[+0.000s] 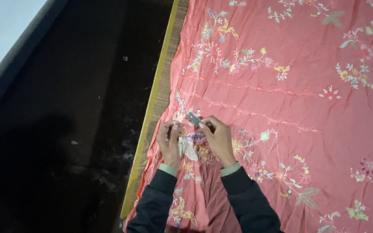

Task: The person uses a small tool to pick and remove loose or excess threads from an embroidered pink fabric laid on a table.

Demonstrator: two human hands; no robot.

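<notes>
Now we pinched the pink embroidered cloth (298,103) with our left hand (169,142) near its left edge | our right hand (218,138) gripped a small metal tool (192,118) | cloth lay over the wooden table (162,86).

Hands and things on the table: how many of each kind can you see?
Hands: 2, left hand and right hand
Small metal tool in the right hand: 1
Pink embroidered cloth: 1
Wooden table edge: 1
Total: 5
</notes>
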